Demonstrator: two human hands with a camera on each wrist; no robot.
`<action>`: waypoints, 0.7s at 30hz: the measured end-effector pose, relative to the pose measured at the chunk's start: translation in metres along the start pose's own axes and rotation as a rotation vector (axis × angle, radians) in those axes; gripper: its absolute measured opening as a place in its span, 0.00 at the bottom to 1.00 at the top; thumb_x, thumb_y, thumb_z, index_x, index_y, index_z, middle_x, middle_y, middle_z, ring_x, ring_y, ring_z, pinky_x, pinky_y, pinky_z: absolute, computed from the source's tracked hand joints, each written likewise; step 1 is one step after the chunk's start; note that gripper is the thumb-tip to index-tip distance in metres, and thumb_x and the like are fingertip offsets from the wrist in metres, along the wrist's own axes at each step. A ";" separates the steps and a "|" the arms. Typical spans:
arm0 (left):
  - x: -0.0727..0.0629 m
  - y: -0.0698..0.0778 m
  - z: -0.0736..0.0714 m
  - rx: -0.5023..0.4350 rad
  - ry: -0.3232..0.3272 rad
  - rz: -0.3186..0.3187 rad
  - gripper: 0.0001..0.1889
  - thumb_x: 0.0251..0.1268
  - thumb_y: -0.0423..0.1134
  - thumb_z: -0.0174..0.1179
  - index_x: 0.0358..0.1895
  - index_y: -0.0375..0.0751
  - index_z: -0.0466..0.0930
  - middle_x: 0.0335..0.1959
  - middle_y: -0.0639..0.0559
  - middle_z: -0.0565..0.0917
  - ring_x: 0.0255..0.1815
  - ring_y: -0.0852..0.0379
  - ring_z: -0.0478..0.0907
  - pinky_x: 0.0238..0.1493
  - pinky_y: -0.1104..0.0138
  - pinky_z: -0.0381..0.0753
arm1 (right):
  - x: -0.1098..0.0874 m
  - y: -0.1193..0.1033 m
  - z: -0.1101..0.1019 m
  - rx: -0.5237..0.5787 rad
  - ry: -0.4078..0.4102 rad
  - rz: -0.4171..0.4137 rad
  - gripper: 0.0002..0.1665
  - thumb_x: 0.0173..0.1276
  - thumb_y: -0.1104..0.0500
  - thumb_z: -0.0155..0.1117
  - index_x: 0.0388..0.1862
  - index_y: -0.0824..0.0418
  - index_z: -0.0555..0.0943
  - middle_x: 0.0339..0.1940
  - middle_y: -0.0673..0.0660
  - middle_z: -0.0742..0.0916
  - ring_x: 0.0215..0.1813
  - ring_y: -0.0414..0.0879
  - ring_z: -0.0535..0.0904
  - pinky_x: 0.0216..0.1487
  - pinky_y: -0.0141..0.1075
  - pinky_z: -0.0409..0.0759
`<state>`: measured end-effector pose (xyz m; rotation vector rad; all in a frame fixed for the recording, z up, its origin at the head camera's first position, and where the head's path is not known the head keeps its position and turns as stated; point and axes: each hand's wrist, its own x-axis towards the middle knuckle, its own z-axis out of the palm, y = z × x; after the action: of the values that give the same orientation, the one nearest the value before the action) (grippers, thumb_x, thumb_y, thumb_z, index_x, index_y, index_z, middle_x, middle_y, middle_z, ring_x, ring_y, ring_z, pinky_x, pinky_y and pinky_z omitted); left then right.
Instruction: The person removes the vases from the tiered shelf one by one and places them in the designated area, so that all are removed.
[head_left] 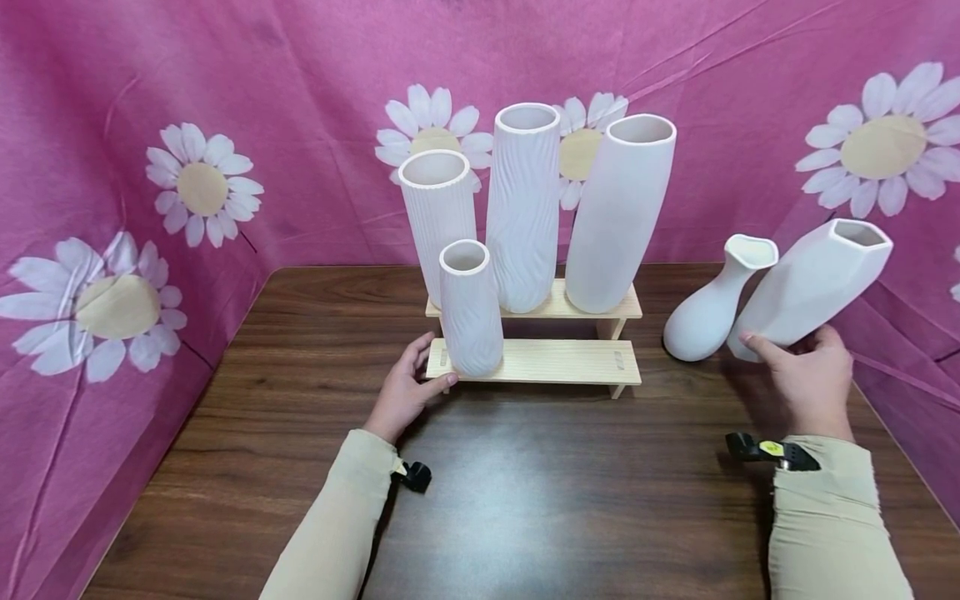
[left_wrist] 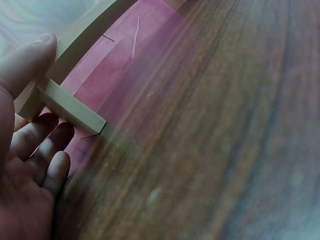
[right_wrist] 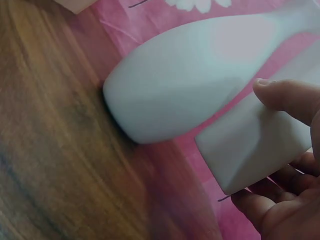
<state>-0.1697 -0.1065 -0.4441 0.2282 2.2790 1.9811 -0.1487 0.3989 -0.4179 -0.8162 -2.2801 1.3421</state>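
Note:
My left hand [head_left: 405, 393] grips the left end of a two-step wooden stand [head_left: 558, 361], its thumb over the lower step's front edge. In the left wrist view, curled fingers [left_wrist: 47, 137] lie beside the stand's leg [left_wrist: 72, 107]. A small white vase [head_left: 471, 312] with a wavy surface stands on the lower step, close to that hand. On the right, my right hand [head_left: 813, 379] holds a faceted white vase [head_left: 813, 287] low on its body, thumb on the near side, fingers beneath. Left of it stands a narrow-necked white vase [head_left: 701, 321] with a round belly.
On the upper step stand a ribbed white vase [head_left: 441, 221], a tall wavy one [head_left: 522, 212] and a smooth one [head_left: 622, 217]. Pink cloth [head_left: 322, 83] with white daisies hangs behind and beside the brown wooden table [head_left: 300, 350].

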 end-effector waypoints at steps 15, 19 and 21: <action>-0.001 0.002 -0.001 0.016 0.002 0.000 0.43 0.60 0.25 0.69 0.76 0.26 0.54 0.68 0.34 0.74 0.59 0.44 0.76 0.51 0.75 0.76 | 0.007 0.019 0.012 0.032 -0.012 -0.028 0.33 0.55 0.57 0.80 0.58 0.45 0.75 0.41 0.33 0.78 0.48 0.31 0.74 0.47 0.19 0.68; -0.001 0.003 0.000 0.021 0.004 0.004 0.43 0.60 0.25 0.69 0.75 0.26 0.55 0.68 0.34 0.74 0.59 0.45 0.77 0.51 0.75 0.76 | 0.009 0.022 0.016 0.049 -0.021 -0.015 0.31 0.55 0.59 0.80 0.53 0.41 0.74 0.40 0.33 0.77 0.48 0.31 0.73 0.47 0.20 0.68; 0.000 0.003 0.000 0.017 0.006 -0.001 0.42 0.60 0.25 0.69 0.75 0.26 0.55 0.68 0.34 0.74 0.58 0.45 0.77 0.50 0.75 0.77 | 0.009 0.023 0.017 0.064 -0.030 -0.011 0.30 0.56 0.60 0.79 0.51 0.40 0.73 0.41 0.33 0.77 0.49 0.32 0.73 0.47 0.19 0.68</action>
<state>-0.1691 -0.1063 -0.4410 0.2231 2.2999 1.9646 -0.1585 0.4019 -0.4462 -0.7662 -2.2485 1.4229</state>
